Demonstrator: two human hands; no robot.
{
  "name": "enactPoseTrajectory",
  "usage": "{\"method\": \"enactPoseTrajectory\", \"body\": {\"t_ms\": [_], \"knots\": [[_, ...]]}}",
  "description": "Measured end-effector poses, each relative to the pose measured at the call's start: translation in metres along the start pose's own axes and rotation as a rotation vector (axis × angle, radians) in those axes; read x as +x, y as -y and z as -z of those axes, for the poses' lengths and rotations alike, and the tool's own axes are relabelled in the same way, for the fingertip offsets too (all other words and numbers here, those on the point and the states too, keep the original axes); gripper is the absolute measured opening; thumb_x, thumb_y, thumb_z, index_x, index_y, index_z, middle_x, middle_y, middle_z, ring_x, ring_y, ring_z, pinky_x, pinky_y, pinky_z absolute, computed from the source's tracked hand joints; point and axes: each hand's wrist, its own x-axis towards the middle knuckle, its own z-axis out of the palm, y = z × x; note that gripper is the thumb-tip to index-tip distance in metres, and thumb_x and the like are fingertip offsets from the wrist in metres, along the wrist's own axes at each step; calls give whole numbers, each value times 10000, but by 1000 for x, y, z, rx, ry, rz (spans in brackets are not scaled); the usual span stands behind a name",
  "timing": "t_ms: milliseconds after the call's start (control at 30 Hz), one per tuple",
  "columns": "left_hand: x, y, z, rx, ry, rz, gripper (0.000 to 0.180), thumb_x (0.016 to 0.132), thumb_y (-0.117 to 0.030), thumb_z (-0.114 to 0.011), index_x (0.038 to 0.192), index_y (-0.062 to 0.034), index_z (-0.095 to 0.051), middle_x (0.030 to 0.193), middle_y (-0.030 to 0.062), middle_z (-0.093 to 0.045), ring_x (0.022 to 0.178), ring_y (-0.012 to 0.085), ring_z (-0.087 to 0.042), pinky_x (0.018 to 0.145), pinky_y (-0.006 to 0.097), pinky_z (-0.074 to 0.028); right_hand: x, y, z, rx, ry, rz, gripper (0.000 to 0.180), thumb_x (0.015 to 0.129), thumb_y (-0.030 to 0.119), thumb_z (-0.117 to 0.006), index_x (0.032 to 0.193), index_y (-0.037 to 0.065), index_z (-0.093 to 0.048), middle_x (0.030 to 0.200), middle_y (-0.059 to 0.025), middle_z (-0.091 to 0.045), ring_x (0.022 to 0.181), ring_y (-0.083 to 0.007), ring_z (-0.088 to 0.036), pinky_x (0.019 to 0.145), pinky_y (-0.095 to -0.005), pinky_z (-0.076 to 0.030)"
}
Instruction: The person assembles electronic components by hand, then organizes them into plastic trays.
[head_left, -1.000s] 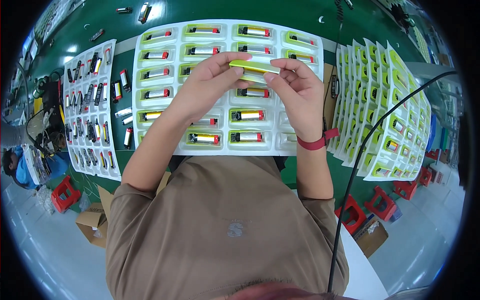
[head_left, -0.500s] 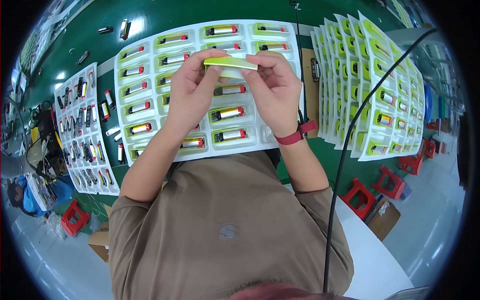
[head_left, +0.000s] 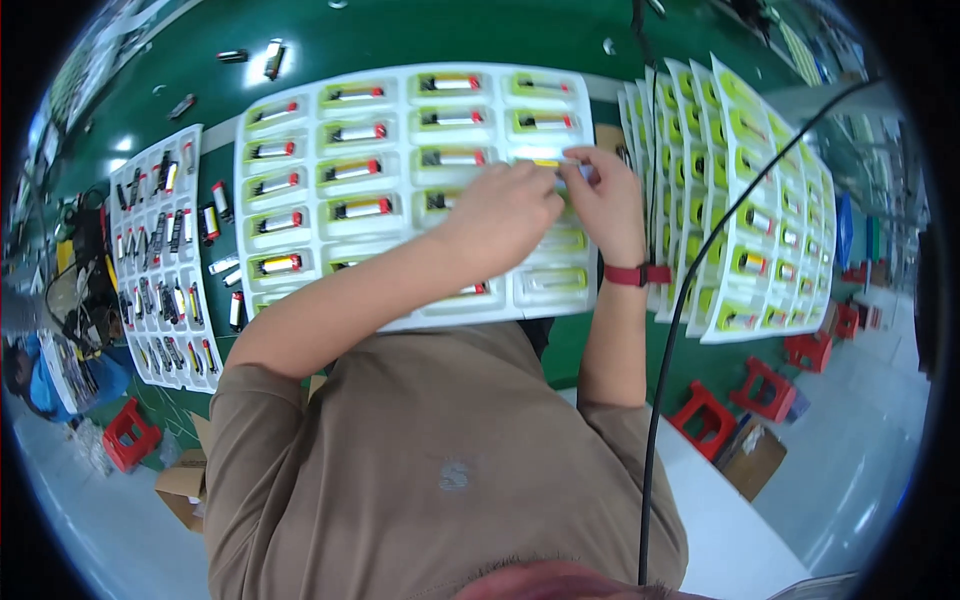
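Observation:
Both my hands meet over the right column of a white blister tray (head_left: 305,150). Its pockets hold lime-green shells, many with a small cylindrical battery (head_left: 362,208) with a red end. My left hand (head_left: 508,212) reaches across the tray, fingers curled and tips partly hidden. My right hand (head_left: 608,200), with a red wristband (head_left: 636,274), pinches thumb and forefinger at the tray's right edge. Between the fingertips shows a small yellow strip (head_left: 546,163), mostly covered, so its kind is unclear. Below the hands, a pocket (head_left: 553,282) holds a shell without a battery.
At the left lies a second white tray (head_left: 150,262) of assorted batteries and parts, with loose batteries (head_left: 211,222) beside it. Upright filled trays (head_left: 765,205) stand at the right. A black cable (head_left: 735,205) hangs across that side. Red stools (head_left: 703,420) stand on the floor.
Both hands have moved right and down from above the tray's middle to its right column. The lime-green piece they held up is no longer seen raised. The view has shifted slightly.

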Motion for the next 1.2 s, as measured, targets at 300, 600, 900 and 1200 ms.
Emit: {"method": "enactPoseTrajectory", "body": {"t_ms": [300,600,900,1200], "knots": [[-9,2,34,73,32,-37,82,811,-82,-659,893,-72,-663,962,77,-644,992,265,-617,846,404,-508,84,75,-5,202,87,249,158,942,68,-676,1081,-5,-702,927,-17,-677,810,-91,-608,724,-228,-492],[-121,33,141,-1692,-482,678,622,1023,-121,-517,1575,-206,-244,1212,108,-595,1030,203,-623,789,365,-552,240,148,-244,-107,411,599,377,895,335,-666,1196,112,-708,1084,-184,-728,1061,-383,-674,931,-472,-543],[-137,55,142,-1348,-654,784,394,986,-36,-467,1352,-163,-398,1156,116,-622,1034,237,-641,831,364,-544,214,182,-287,-334,412,436,262,853,137,-644,1097,51,-684,1186,-260,-634,1019,-389,-695,869,-449,-582],[-110,67,160,-767,-453,691,244,988,-23,-442,1165,-63,-605,1017,27,-626,896,98,-583,810,261,-471,153,150,-113,355,162,292,236,866,103,-715,1054,25,-596,907,-82,-691,771,-128,-652,675,-301,-525]]}}
